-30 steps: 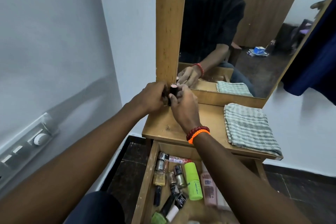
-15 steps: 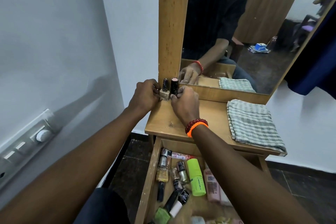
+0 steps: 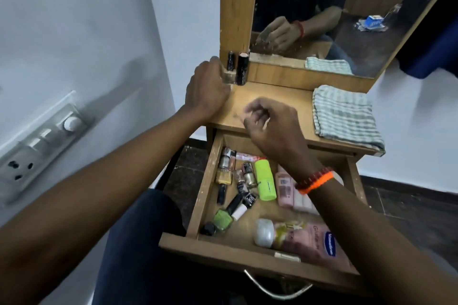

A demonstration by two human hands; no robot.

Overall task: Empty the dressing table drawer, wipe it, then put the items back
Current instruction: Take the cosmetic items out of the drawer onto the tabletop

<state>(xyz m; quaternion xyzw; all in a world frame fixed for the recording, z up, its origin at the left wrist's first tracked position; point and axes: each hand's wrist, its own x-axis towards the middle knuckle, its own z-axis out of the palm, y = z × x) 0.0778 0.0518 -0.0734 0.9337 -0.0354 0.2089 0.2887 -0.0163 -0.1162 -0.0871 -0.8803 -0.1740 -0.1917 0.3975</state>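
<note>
The dressing table drawer (image 3: 205,181) is pulled out below the tabletop (image 3: 272,96). Inside lie several nail polish bottles (image 3: 224,176), a lime green tube (image 3: 265,179), pink tubes (image 3: 285,188) and a pink lotion bottle (image 3: 309,238). At the tabletop's back left corner stand a beige nail polish bottle (image 3: 230,64) and a black lipstick (image 3: 243,68). My left hand (image 3: 208,89) holds the beige bottle at its base. My right hand (image 3: 270,126) hovers over the table's front edge with loosely curled, empty fingers. A folded striped cloth (image 3: 344,116) lies on the right of the tabletop.
A mirror (image 3: 347,7) in a wooden frame rises behind the tabletop. A switchboard (image 3: 42,141) sits on the white wall to the left. The drawer's metal handle (image 3: 272,290) juts toward my lap. Dark floor tiles show on both sides.
My right hand let go of the black lipstick and drew back toward the drawer. My left hand stays at the beige bottle. The camera tilted down, showing more of the drawer.
</note>
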